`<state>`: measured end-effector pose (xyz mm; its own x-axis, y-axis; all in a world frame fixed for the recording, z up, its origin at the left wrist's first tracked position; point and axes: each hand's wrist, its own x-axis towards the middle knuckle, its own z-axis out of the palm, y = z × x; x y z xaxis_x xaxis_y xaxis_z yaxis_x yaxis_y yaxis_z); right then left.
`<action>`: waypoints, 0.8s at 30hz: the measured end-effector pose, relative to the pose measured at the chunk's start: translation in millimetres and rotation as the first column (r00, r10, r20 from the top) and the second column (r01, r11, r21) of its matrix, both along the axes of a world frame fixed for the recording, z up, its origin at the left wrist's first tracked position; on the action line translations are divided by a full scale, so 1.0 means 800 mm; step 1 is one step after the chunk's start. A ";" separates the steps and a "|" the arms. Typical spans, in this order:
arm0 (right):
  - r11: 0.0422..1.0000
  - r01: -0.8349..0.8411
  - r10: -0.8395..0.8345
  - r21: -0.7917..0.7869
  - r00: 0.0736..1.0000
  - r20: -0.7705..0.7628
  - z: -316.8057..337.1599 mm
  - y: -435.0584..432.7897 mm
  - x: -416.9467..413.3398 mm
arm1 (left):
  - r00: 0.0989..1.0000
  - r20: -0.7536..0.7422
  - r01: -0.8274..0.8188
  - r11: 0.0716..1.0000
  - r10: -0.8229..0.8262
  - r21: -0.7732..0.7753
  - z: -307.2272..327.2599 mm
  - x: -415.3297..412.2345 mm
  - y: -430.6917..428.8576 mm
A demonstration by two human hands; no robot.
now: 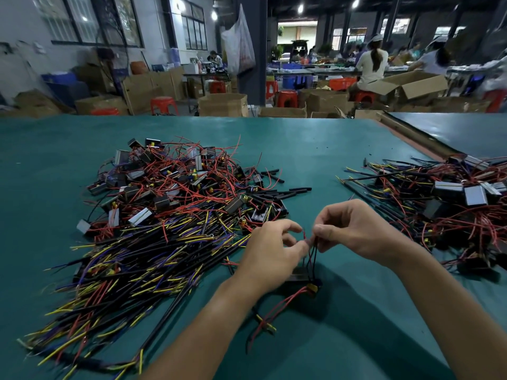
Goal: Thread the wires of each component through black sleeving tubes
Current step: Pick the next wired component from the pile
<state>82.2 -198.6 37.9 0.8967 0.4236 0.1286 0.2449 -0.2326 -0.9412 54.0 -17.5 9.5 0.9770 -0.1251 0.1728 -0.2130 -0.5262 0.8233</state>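
Red and black wires (pixel 312 252) are being pinched by the fingertips of the left hand (pixel 270 250) and the right hand (pixel 354 229) over a green table (pixel 315 144), their component (pixel 301 276) just below, black tubes (pixel 285 192) lying beyond beside a wire heap (pixel 170 215), and cardboard boxes (pixel 222 105) standing on the workshop floor behind, contents unseen.

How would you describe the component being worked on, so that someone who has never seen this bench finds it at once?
On the green table, look between the left pile and the right pile, just below the left hand and right hand. The component there is a small dark block with a yellow part. Unlike the others, its wires are pinched by both hands.
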 end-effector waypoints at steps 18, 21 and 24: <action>0.876 0.253 -0.201 -0.411 0.965 0.167 -0.018 0.071 0.056 | 0.995 0.101 -0.019 1.000 0.019 0.002 -0.007 -0.002 -0.002; 0.829 0.315 -0.265 -0.463 0.949 0.171 -0.017 0.077 0.076 | 0.991 0.125 -0.051 0.999 0.051 -0.003 -0.007 -0.003 -0.002; 0.754 0.349 -0.289 -0.556 0.937 0.196 -0.015 0.074 0.090 | 0.992 0.116 -0.039 0.999 0.040 -0.010 -0.009 -0.004 -0.005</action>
<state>154.4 -139.0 25.6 0.9897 0.1359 0.0447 0.1364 -0.8009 -0.5831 50.4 -21.4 2.7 0.9543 -0.0855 0.2862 -0.2868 -0.5300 0.7980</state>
